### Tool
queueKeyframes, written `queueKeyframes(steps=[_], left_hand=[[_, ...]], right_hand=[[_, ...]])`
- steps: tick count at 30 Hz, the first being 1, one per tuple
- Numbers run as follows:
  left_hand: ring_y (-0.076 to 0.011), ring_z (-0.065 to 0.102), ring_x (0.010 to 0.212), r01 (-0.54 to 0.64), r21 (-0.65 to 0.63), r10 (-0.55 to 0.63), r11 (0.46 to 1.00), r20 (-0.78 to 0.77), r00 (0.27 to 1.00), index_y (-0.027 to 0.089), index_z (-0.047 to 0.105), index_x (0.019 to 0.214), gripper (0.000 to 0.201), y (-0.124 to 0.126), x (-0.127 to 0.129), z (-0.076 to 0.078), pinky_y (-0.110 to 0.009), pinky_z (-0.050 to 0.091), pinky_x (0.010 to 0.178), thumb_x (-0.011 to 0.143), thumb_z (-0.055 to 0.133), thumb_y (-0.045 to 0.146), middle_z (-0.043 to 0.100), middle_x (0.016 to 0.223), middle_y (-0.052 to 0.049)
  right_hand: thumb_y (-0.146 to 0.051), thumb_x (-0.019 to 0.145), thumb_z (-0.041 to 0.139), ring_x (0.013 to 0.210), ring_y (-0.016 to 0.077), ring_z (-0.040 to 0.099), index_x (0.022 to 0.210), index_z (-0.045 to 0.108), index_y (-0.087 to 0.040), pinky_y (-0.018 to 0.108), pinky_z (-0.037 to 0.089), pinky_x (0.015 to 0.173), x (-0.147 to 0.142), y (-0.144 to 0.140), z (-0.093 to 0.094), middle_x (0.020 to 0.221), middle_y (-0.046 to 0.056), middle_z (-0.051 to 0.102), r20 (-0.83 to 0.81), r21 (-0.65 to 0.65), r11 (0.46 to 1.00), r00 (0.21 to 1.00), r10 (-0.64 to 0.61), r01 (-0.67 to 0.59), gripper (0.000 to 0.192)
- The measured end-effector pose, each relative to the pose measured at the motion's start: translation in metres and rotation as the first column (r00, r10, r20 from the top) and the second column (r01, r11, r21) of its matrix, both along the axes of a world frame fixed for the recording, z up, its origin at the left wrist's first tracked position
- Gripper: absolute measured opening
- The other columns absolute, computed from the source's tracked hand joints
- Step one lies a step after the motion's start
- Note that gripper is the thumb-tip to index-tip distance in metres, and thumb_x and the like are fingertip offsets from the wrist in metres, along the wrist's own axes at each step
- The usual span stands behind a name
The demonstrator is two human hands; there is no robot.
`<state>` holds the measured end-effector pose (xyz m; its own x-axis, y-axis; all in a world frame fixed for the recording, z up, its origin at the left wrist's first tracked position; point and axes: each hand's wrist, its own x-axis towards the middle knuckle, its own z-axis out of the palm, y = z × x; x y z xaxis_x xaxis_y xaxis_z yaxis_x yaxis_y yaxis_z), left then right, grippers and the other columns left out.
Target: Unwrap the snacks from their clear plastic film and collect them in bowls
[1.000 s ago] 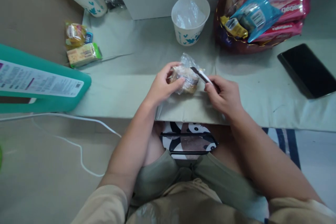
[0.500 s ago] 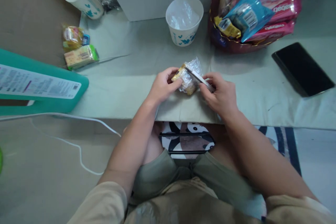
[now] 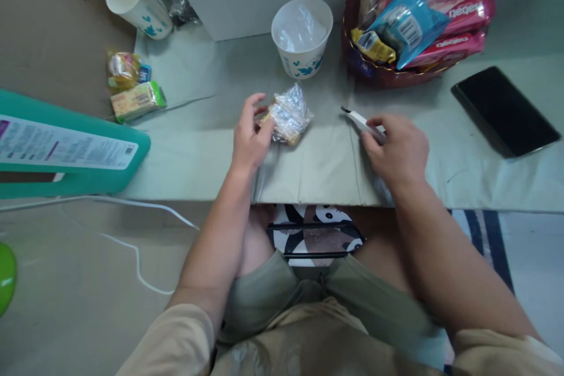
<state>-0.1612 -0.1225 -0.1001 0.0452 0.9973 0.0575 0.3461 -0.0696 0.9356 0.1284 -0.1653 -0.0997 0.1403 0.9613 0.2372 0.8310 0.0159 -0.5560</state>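
Note:
A small packet in crinkled clear plastic, with yellowish parts at its left and lower edges, is by the table's front. My left hand grips its left end between thumb and fingers. To the right, apart from the packet, my right hand is closed around a slim white utility knife. Its dark tip points up and left, towards the packet. Behind the packet stands a white paper cup with blue leaf prints, clear plastic inside it.
A dark red bowl heaped with snack packs stands back right, a black phone in front of it. At left are small snack packs, another paper cup and a teal container. A white cable hangs near the table edge.
My right hand has drawn the utility knife away from the packet, to the right. My left hand has shifted left and slightly away from me, taking the packet along.

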Motion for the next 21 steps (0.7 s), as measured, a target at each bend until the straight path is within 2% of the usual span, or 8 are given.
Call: queueKeyframes(steps=[3, 8, 11, 13, 15, 16, 18, 21], left_hand=[[-0.0334, 0.047, 0.139, -0.107, 0.102, 0.117, 0.989, -0.100, 0.988, 0.030, 0.065, 0.120, 0.056, -0.004, 0.007, 0.003, -0.049, 0.046, 0.107, 0.078, 0.078, 0.064, 0.065, 0.126, -0.007], [-0.0320, 0.045, 0.146, -0.097, 0.255, 0.128, 0.962, -0.108, 0.986, 0.029, 0.070, 0.099, 0.017, -0.014, 0.024, 0.010, -0.054, 0.042, 0.119, 0.088, 0.072, 0.041, 0.061, 0.137, -0.008], [-0.0271, 0.067, 0.117, 0.121, 0.372, -0.048, 0.920, -0.200, 0.979, 0.026, 0.073, 0.091, 0.005, -0.032, 0.041, 0.017, -0.047, 0.055, 0.103, 0.089, 0.069, 0.027, 0.072, 0.112, -0.008], [-0.0202, 0.073, 0.093, 0.326, 0.479, -0.202, 0.816, -0.292, 0.935, 0.024, 0.074, 0.091, 0.009, -0.045, 0.051, 0.021, -0.036, 0.060, 0.084, 0.089, 0.066, 0.021, 0.076, 0.098, -0.005], [-0.0161, 0.073, 0.082, 0.415, 0.563, -0.271, 0.715, -0.324, 0.906, 0.022, 0.073, 0.092, 0.010, -0.052, 0.055, 0.023, -0.029, 0.060, 0.074, 0.090, 0.063, 0.021, 0.078, 0.093, -0.003], [-0.0157, 0.074, 0.082, 0.403, 0.586, -0.257, 0.703, -0.319, 0.912, 0.022, 0.073, 0.093, 0.010, -0.052, 0.054, 0.024, -0.029, 0.061, 0.075, 0.090, 0.063, 0.023, 0.078, 0.092, -0.003], [-0.0195, 0.075, 0.093, 0.339, 0.563, -0.174, 0.753, -0.327, 0.929, 0.022, 0.073, 0.099, 0.014, -0.046, 0.047, 0.024, -0.035, 0.061, 0.088, 0.089, 0.067, 0.028, 0.079, 0.100, -0.005], [-0.0284, 0.067, 0.124, 0.298, 0.401, -0.115, 0.866, -0.421, 0.900, 0.022, 0.073, 0.111, 0.031, -0.030, 0.030, 0.023, -0.047, 0.051, 0.112, 0.083, 0.077, 0.035, 0.076, 0.124, -0.009]], right_hand=[[-0.026, 0.082, 0.065, 0.097, 0.0315, 0.064, 0.101, 0.070, -0.024, 0.048, 0.046, 0.088, 0.002, 0.001, -0.002, 0.106, 0.012, 0.072, 0.037, 0.036, 0.999, 0.999, -0.015, 0.014, 0.020], [-0.025, 0.085, 0.060, 0.110, 0.0342, 0.063, 0.109, 0.068, -0.022, 0.054, 0.046, 0.098, -0.015, -0.001, 0.002, 0.113, 0.015, 0.070, 0.019, 0.092, 0.989, 0.993, 0.117, -0.119, 0.025], [-0.023, 0.085, 0.057, 0.120, 0.0322, 0.061, 0.122, 0.064, -0.024, 0.050, 0.048, 0.103, -0.026, -0.003, 0.003, 0.126, 0.014, 0.066, -0.014, 0.201, 0.944, 0.963, 0.270, -0.262, 0.037], [-0.022, 0.086, 0.057, 0.127, 0.0312, 0.058, 0.125, 0.063, -0.027, 0.049, 0.048, 0.105, -0.033, -0.006, 0.003, 0.136, 0.011, 0.063, 0.008, 0.247, 0.903, 0.933, 0.361, -0.351, 0.040], [-0.021, 0.088, 0.058, 0.128, 0.0305, 0.058, 0.111, 0.068, -0.029, 0.049, 0.046, 0.107, -0.036, -0.009, 0.001, 0.135, 0.007, 0.064, 0.051, 0.252, 0.872, 0.906, 0.421, -0.420, 0.026], [-0.021, 0.089, 0.059, 0.126, 0.0300, 0.059, 0.100, 0.069, -0.028, 0.049, 0.045, 0.107, -0.037, -0.010, 0.000, 0.130, 0.006, 0.067, 0.066, 0.248, 0.864, 0.898, 0.435, -0.438, 0.017], [-0.019, 0.089, 0.062, 0.122, 0.0293, 0.061, 0.085, 0.068, -0.026, 0.048, 0.045, 0.105, -0.036, -0.011, -0.002, 0.121, 0.004, 0.070, 0.077, 0.240, 0.864, 0.896, 0.438, -0.443, 0.010], [-0.017, 0.087, 0.064, 0.118, 0.0291, 0.062, 0.082, 0.069, -0.026, 0.048, 0.046, 0.101, -0.031, -0.009, -0.003, 0.119, 0.004, 0.071, 0.069, 0.235, 0.869, 0.899, 0.432, -0.436, 0.012]])
